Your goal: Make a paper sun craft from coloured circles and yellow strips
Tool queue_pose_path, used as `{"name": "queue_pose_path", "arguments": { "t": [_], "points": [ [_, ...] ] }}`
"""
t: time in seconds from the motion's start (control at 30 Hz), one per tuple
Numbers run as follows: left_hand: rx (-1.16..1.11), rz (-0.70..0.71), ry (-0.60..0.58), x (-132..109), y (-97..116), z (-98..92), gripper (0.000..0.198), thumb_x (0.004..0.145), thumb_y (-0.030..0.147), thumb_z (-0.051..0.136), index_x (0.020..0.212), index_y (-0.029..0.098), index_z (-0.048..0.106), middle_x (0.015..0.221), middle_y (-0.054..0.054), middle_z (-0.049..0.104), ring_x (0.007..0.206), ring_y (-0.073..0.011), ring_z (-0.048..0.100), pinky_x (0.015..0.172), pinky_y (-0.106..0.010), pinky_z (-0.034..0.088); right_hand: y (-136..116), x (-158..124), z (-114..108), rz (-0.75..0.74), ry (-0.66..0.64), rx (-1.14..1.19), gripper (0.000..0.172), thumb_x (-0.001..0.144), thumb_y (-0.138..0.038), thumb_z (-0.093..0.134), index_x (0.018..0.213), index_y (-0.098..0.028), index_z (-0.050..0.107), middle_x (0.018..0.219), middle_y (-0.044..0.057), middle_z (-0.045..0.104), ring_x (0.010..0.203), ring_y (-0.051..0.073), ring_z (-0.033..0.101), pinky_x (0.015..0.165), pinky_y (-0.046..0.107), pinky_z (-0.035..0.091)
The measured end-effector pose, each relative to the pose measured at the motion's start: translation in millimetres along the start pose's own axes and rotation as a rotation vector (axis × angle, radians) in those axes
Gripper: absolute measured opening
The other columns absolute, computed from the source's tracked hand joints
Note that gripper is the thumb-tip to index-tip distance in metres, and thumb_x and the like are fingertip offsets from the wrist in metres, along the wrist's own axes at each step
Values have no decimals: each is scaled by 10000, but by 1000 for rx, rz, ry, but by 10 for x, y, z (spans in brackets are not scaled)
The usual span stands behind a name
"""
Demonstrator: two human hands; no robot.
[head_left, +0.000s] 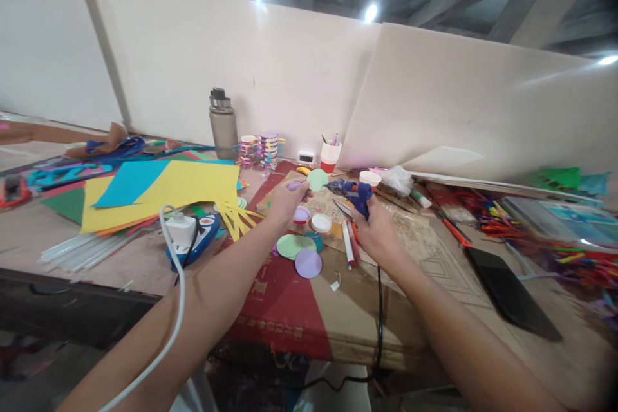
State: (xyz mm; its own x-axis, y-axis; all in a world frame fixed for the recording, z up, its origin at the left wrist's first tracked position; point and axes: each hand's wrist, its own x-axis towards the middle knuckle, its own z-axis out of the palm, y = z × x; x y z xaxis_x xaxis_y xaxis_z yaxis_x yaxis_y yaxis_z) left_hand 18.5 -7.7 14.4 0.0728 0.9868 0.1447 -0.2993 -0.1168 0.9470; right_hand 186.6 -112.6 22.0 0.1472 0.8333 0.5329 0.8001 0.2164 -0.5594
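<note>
My left hand (286, 201) is closed, its fingertips at the edge of a pale green paper disc (317, 179). A bit of purple (295, 186) shows by its fingers, partly hidden. My right hand (379, 228) is wrapped round the handle of a blue hot glue gun (358, 193), whose nozzle points left at the green disc. Below the hands stand a small cup with a purple top (302, 215) and a white-topped cup (321, 223). Loose green paper discs (290, 246) and a purple disc (308, 263) lie nearer me on the cardboard.
Yellow sheets (193, 183), a blue power strip (205, 235) and clear glue sticks (89, 251) lie left. Behind stand a bottle (223, 125), decorated cups (268, 149) and a pen cup (331, 156). Markers (347, 244), a phone (512, 293) and a plastic box (562, 219) are right.
</note>
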Motion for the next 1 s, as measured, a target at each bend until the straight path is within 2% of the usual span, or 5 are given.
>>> {"name": "queue_pose_path", "arguments": {
  "t": [0.23, 0.4, 0.63, 0.77, 1.0],
  "points": [
    [21, 4, -38, -13, -7, 0, 194, 682, 272, 711, 819, 136, 692, 624, -11, 648, 571, -96, 571, 556, -201, 433, 20, 25, -7, 19, 36, 5, 327, 863, -242, 472, 1163, -168, 578, 1074, 141, 682, 997, 291, 632, 876, 423, 482],
    [49, -31, -69, -29, -7, 16, 142, 704, 253, 686, 797, 146, 679, 587, -3, 636, 530, -88, 547, 516, -186, 411, 34, 48, -25, 77, 44, -23, 335, 864, -275, 481, 1160, -159, 585, 1061, 151, 687, 973, 312, 637, 851, 436, 482],
    [104, -81, -83, -36, 6, 25, 110, 728, 214, 666, 807, 143, 692, 577, -14, 648, 546, -107, 577, 551, -205, 437, 69, 55, -11, 34, 71, -17, 326, 865, -285, 489, 1155, -172, 588, 1024, 138, 694, 957, 293, 636, 864, 426, 478],
    [132, -94, -86, -27, 31, 33, 87, 711, 178, 667, 783, 148, 704, 569, -13, 651, 571, -130, 602, 579, -230, 457, 45, 33, 2, 9, 57, -8, 309, 860, -255, 483, 1139, -173, 590, 1045, 132, 691, 966, 276, 636, 859, 405, 483],
    [101, -60, -42, -40, 44, 13, 72, 744, 207, 649, 748, 141, 677, 583, -7, 638, 535, -101, 560, 558, -215, 445, -22, -5, 13, 11, -9, -16, 317, 853, -243, 481, 1146, -173, 579, 1030, 131, 684, 945, 278, 633, 839, 413, 492]
  ]
}}
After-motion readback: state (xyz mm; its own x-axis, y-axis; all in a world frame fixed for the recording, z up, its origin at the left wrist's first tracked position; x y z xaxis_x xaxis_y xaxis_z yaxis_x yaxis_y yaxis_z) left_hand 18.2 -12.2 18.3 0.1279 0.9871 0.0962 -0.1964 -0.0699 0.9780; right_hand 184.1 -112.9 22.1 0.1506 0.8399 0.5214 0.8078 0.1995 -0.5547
